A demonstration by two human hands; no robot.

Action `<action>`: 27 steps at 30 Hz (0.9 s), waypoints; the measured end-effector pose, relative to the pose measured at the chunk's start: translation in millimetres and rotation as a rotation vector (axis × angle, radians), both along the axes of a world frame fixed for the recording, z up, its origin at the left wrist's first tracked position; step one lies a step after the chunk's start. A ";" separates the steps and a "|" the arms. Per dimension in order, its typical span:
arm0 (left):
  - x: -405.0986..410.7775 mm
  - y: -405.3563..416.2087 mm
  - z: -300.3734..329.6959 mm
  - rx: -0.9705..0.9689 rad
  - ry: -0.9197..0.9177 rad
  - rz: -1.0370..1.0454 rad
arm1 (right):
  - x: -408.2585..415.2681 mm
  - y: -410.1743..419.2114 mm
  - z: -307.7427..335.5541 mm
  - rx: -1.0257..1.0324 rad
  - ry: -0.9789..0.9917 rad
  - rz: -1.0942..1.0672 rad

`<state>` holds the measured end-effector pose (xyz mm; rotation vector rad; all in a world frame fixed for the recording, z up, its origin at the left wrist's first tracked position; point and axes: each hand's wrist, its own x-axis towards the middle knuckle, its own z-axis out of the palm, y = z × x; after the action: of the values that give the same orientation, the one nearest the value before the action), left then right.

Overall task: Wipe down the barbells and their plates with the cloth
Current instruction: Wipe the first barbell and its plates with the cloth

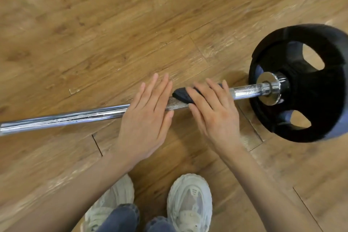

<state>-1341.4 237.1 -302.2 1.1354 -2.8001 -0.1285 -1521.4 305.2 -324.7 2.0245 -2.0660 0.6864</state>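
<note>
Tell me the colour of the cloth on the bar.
The cloth is dark navy, nearly black, under the right hand; the head view shows it.

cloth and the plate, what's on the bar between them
Head view: only bare shiny bar runs from the cloth under the right hand to the metal collar at the plate.

Showing 1 barbell (pixel 75 117), 1 black plate (pixel 305 100), 1 dark cloth (pixel 181 95), 2 hands: left hand (pixel 145 118), right hand (pixel 212 113); 2 pale shoes (pixel 189 201).
</note>
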 end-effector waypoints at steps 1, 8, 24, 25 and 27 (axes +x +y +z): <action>-0.3 -0.1 -0.7 -0.003 0.002 -0.007 | -9.0 -3.2 0.9 0.000 0.014 -0.004; 0.4 2.1 -0.3 -0.002 0.008 -0.001 | 17.0 4.8 0.5 0.023 -0.157 -0.244; -1.6 -8.4 -1.8 0.002 0.011 0.012 | -6.8 -36.0 18.6 0.230 -0.139 -0.482; -1.7 -9.2 -1.7 0.004 0.012 0.014 | 5.5 -22.2 16.2 0.181 -0.155 -0.457; -2.1 -9.4 -2.6 0.007 0.010 0.014 | 24.2 -0.7 13.4 0.121 -0.169 -0.396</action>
<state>-1343.5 227.8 -304.8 1.1522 -2.7852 -0.1429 -1497.2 304.5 -311.3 1.5782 -2.5595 0.6885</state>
